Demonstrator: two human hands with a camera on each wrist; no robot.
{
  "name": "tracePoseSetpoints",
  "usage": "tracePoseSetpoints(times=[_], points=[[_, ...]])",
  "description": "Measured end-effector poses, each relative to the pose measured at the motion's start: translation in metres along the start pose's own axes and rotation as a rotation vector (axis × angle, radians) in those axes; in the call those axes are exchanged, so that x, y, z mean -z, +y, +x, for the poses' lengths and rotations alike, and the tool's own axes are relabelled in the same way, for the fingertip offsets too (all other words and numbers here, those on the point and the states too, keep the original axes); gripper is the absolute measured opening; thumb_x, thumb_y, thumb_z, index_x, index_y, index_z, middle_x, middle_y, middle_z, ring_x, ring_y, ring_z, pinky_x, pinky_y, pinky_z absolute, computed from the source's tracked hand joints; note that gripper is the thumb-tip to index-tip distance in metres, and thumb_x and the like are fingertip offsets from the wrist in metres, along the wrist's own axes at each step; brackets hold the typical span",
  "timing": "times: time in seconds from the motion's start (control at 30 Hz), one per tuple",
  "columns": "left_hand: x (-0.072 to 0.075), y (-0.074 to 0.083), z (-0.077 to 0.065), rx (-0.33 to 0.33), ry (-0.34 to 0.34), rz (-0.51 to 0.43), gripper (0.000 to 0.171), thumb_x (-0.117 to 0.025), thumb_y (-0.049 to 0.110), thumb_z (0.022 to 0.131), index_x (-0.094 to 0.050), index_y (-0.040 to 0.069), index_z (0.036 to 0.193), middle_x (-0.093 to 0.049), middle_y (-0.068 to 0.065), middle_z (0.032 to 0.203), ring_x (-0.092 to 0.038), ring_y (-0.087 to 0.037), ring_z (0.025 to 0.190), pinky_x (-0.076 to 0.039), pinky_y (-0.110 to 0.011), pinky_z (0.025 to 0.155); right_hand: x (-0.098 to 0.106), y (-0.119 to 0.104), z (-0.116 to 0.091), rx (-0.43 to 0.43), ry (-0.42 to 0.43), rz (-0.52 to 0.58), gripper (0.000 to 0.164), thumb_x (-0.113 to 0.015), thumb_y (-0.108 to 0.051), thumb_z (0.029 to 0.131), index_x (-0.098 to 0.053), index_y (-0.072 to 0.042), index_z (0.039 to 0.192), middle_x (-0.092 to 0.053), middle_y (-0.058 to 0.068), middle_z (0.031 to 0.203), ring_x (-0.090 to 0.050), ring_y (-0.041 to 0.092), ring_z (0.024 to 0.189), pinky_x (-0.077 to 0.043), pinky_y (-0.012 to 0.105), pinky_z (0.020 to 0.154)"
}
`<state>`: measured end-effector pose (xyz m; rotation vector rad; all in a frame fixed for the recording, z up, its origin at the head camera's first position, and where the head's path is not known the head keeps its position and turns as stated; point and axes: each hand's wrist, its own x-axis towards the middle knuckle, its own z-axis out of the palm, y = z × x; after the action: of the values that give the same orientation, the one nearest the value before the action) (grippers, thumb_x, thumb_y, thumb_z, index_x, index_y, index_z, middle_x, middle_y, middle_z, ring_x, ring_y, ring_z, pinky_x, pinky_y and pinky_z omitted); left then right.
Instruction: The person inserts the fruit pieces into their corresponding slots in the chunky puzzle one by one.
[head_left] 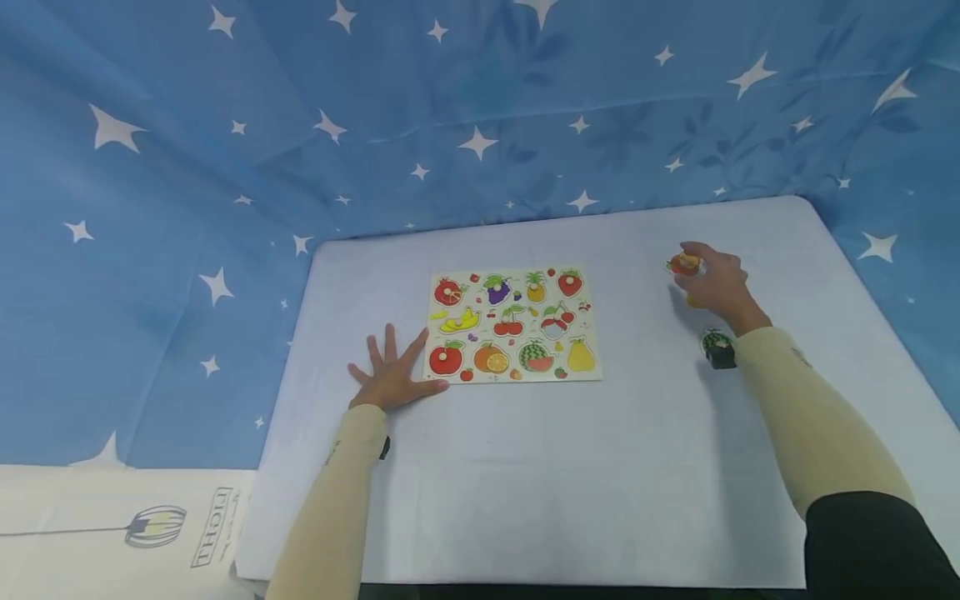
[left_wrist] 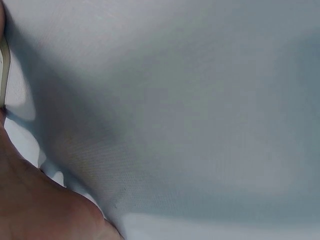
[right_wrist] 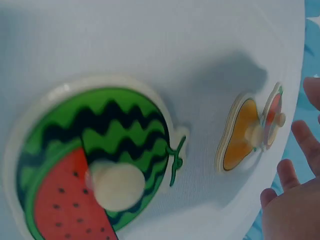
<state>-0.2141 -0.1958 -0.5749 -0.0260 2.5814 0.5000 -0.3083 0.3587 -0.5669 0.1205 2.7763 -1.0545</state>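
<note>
Left hand (head_left: 390, 381) splayed wide

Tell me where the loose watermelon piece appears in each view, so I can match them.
Head: watermelon piece right of the fruit board, beside the right sleeve, partly hidden by a black block.
Left wrist: not in it.
Right wrist: large, at lower left.
Shared landmark: the white tabletop, in all three.

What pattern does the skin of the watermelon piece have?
Dark zigzag bands on green; the watermelon piece shows best in the right wrist view.
</note>
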Motion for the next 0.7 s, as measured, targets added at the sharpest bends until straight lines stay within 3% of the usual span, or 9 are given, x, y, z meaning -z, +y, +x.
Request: tracePoseSetpoints(times=[0.2, 0.4, 0.57, 0.7], points=[[-0.001, 0.000, -0.002, 0.004, 0.004, 0.000, 0.113, -0.078, 0.067, 0.086, -0.013, 0.036, 0.173, 0.024, -0.016, 0.176, 0.026, -0.050, 0.156, 0.011, -0.086, 0.111, -0.002, 0.006, 0.007, 0.066, 0.037, -0.092, 0.052, -0.060, -0.008, 0.104, -0.046, 0.005, 0.152, -0.053, 0.036, 0.145, -0.024, 0.070, 0.136, -0.015, 0.080, 0.105], [0.002, 0.002, -0.004, 0.005, 0.015, 0.000, 0.114, -0.079, 0.066, 0.085, -0.014, 0.036, 0.173, 0.023, -0.015, 0.176, 0.026, -0.049, 0.157, 0.012, -0.084, 0.112, -0.012, 0.018, 0.010, 0.103, 0.119, -0.083, 0.045, -0.059, -0.006, 0.103, -0.053, 0.009, 0.146, -0.060, 0.037, 0.135, -0.030, 0.070, 0.130, -0.016, 0.082, 0.103], [0.000, 0.000, 0.001, 0.016, 0.004, 0.009, 0.115, -0.079, 0.068, 0.084, -0.012, 0.039, 0.173, 0.025, -0.013, 0.176, 0.028, -0.047, 0.157, 0.012, -0.083, 0.113, -0.025, 0.020, 0.011, 0.136, 0.235, -0.062, 0.041, -0.058, 0.002, 0.101, -0.058, 0.013, 0.140, -0.066, 0.037, 0.123, -0.039, 0.062, 0.122, -0.022, 0.077, 0.102], [-0.003, -0.004, 0.002, 0.018, 0.010, 0.002, 0.117, -0.079, 0.069, 0.082, -0.012, 0.040, 0.173, 0.025, -0.011, 0.176, 0.028, -0.047, 0.157, 0.013, -0.083, 0.113, -0.031, 0.013, 0.015, 0.141, 0.261, -0.084, 0.040, -0.052, 0.010, 0.097, -0.059, 0.015, 0.136, -0.066, 0.038, 0.118, -0.043, 0.057, 0.115, -0.028, 0.071, 0.099]])
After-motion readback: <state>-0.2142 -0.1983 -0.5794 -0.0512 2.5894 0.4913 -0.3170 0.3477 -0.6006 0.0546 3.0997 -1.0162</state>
